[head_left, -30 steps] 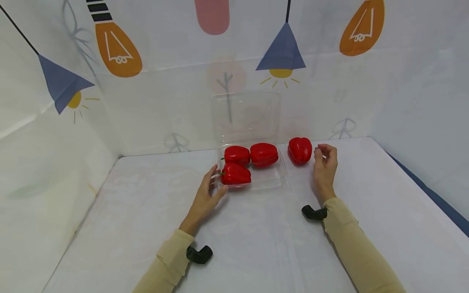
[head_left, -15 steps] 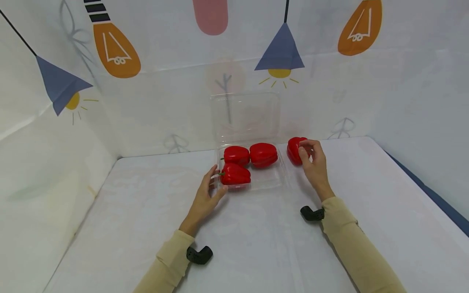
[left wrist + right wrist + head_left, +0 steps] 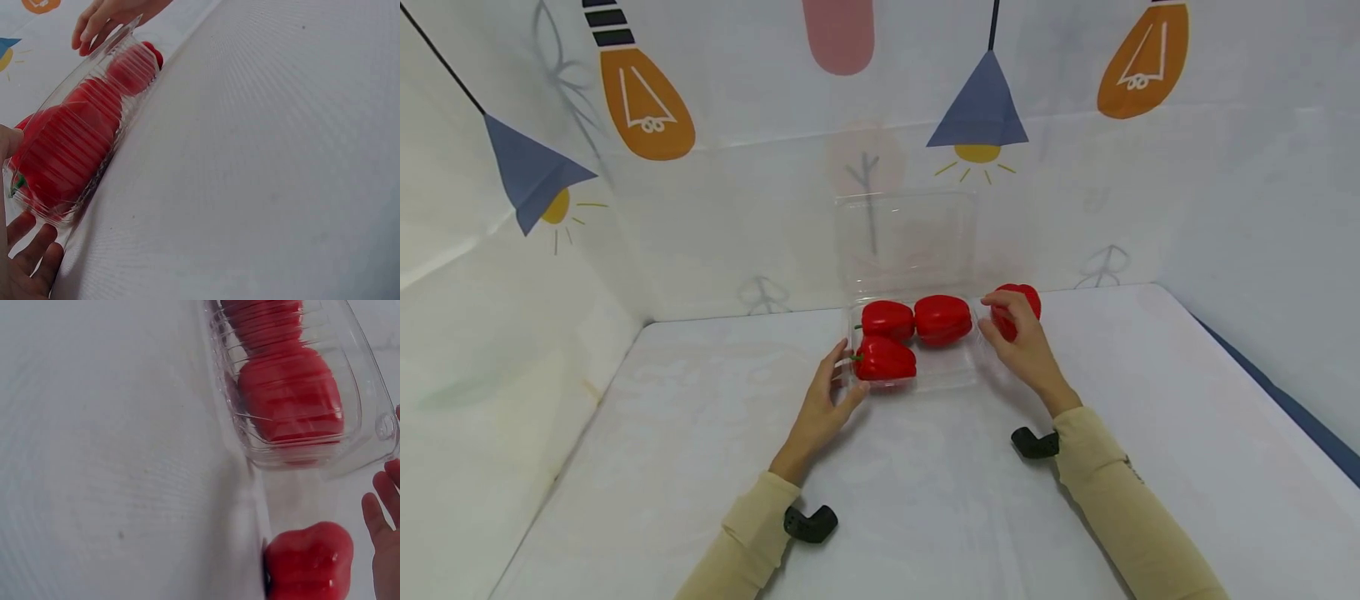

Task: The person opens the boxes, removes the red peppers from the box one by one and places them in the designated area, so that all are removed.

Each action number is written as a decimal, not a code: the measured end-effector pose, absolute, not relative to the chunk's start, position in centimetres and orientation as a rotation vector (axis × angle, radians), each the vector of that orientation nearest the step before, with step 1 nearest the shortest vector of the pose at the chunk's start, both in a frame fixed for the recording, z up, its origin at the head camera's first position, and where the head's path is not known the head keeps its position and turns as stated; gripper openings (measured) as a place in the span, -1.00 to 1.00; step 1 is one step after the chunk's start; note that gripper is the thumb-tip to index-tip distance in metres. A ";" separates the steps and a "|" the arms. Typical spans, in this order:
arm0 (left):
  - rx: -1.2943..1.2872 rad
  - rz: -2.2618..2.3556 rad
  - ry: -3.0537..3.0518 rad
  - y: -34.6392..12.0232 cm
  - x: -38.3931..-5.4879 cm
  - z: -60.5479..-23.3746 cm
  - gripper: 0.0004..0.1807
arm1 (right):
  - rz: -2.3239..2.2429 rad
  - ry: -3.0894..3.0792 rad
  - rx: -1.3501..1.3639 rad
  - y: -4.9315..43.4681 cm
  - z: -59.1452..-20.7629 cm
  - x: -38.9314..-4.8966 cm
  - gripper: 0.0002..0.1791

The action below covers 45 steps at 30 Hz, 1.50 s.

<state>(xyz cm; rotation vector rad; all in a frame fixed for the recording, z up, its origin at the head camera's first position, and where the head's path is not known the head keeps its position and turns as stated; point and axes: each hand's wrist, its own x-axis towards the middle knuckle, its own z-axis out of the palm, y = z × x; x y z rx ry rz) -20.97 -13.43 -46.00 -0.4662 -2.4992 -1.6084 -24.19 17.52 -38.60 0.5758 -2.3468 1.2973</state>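
In the head view three red bell peppers lie in a clear plastic clamshell box, its lid raised at the back. My left hand is at the box's front left corner, thumb by the front rim and fingers along the left side. My right hand reaches beside the box's right edge, fingertips close to the rim; contact is unclear. Behind it a loose red bell pepper stands on the table, partly hidden. The right wrist view shows the loose pepper apart from the extended fingers.
A white-covered table lies under everything. At its back hangs a white cloth wall printed with lamps and bulbs. Each wrist carries a small black device. The table's right edge slants toward the front.
My right hand has moved left, from the loose pepper's right side across its front to the box's right edge. The loose pepper and the left hand have stayed put.
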 end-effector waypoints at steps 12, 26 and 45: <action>-0.473 -1.599 -2.495 -13.5 -21.0 -45.9 -0.19 | 1.240 -2.414 0.644 18.0 -41.2 -26.6 -0.49; -0.511 -1.625 -2.440 -13.2 -20.3 -44.8 -0.20 | 0.977 -2.490 0.805 16.5 -41.3 -27.3 -0.47; -0.503 -1.646 -2.504 -12.8 -19.1 -42.2 -0.21 | 0.889 -2.645 0.869 15.4 -40.4 -28.8 -0.42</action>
